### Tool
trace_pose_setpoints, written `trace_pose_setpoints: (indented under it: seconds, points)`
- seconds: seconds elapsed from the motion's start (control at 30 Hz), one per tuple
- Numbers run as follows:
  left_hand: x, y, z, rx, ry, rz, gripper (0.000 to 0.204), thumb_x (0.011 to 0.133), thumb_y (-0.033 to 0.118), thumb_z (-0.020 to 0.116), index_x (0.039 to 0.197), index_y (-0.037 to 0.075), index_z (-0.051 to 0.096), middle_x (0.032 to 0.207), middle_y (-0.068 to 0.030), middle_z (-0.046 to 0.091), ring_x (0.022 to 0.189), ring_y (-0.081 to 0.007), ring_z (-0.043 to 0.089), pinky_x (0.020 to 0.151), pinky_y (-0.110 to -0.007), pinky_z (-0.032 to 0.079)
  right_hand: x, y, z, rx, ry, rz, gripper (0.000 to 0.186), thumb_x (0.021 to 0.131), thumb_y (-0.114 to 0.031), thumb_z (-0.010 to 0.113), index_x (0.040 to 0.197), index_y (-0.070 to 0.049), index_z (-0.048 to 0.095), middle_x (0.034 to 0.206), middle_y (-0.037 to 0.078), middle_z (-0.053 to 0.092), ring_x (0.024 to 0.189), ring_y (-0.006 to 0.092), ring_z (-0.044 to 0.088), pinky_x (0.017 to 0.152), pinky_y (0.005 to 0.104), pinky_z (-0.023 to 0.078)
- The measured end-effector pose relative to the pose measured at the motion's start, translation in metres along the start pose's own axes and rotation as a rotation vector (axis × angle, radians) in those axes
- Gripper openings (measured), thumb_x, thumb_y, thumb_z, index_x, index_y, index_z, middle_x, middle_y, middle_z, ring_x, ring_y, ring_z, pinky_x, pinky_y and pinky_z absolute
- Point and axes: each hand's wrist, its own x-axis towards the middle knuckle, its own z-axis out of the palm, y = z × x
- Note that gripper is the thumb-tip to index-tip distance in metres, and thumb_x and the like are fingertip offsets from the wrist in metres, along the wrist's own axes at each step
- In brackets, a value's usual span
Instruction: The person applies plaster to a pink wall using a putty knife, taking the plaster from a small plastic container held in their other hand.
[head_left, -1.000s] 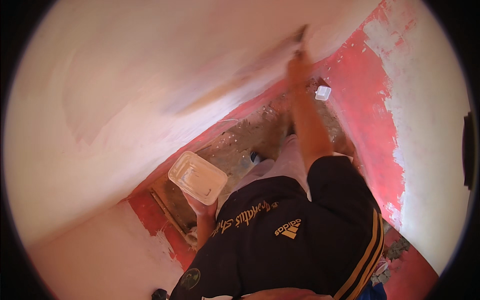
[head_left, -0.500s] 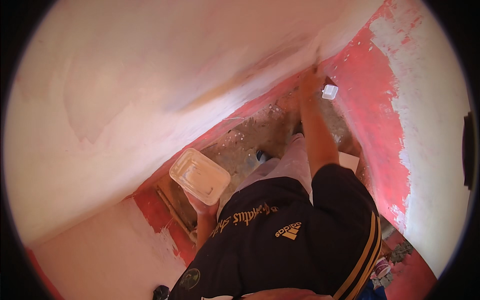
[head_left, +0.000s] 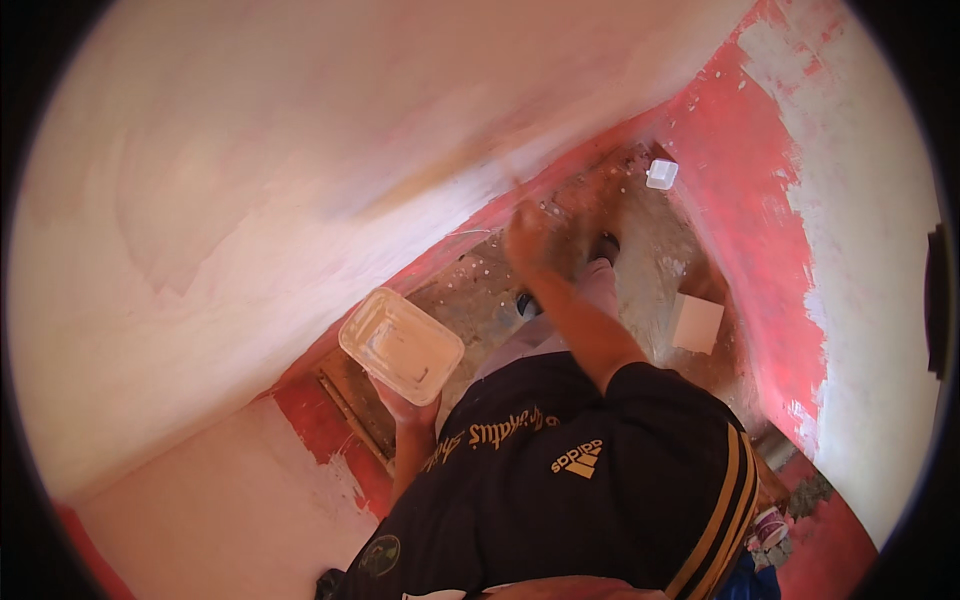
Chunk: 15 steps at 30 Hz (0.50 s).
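Mostly done on the left, judging by coverage: the big curved wall coated in pale cream plaster point(head_left: 300, 180) fills the upper left and looks skimmed over nearly all its face, with faint pinkish patches showing through in the middle, so it may want another pass there. Left hand point(head_left: 408, 405) is closed around the underside of a shallow rectangular white plastic tray point(head_left: 400, 345), held level near the person's chest, low and left of centre; inside looks smeared white, mostly scraped out, amount left hard to tell. Right hand point(head_left: 528, 240) is raised at centre toward the lower edge of the cream wall, motion-blurred; fingers seem curled as if gripping a tool, but no tool can be made out, so cannot tell what it holds. Still to do, by the look of it: the bare red painted strip point(head_left: 720, 170) running along the wall foot and up the right side, only partly patched white, plus the red patch lower left point(head_left: 320, 420). Right-hand white wall point(head_left: 860, 300) is patchy at its red border. Dusty concrete floor point(head_left: 640, 260) far below carries splatter, a small white square tile point(head_left: 697, 322) and a small white tub point(head_left: 661, 174) farther off. Person's dark shoe point(head_left: 604, 246) is beside the right hand in view.
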Motion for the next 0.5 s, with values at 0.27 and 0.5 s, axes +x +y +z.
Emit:
trace_pose_setpoints:
  seconds: [0.27,0.5]
  points:
    - [0.003,-0.004,-0.010,0.042,0.001,0.016,0.056,0.103,0.049,0.043,0.147,0.014,0.042,0.144,-0.0042,0.052,0.131,-0.0256,0.052,0.108,-0.045,0.045,0.134,-0.024,-0.025,0.084,0.225,0.034,0.045,0.095,-0.004,0.053,0.140,-0.004,0.056,0.108,0.023,0.070,0.090,0.0334,0.069,0.080,0.0392,0.054]
    - [0.009,0.000,-0.003,0.057,-0.040,0.024,0.055,0.103,0.048,0.043,0.145,0.013,0.043,0.141,-0.0044,0.053,0.128,-0.0263,0.054,0.105,-0.046,0.047,-0.036,-0.063,0.022,0.238,-0.082,-0.089,0.047,0.092,-0.001,0.054,0.137,-0.011,0.060,0.107,0.024,0.069,0.078,0.0379,0.068,0.070,0.0419,0.055]
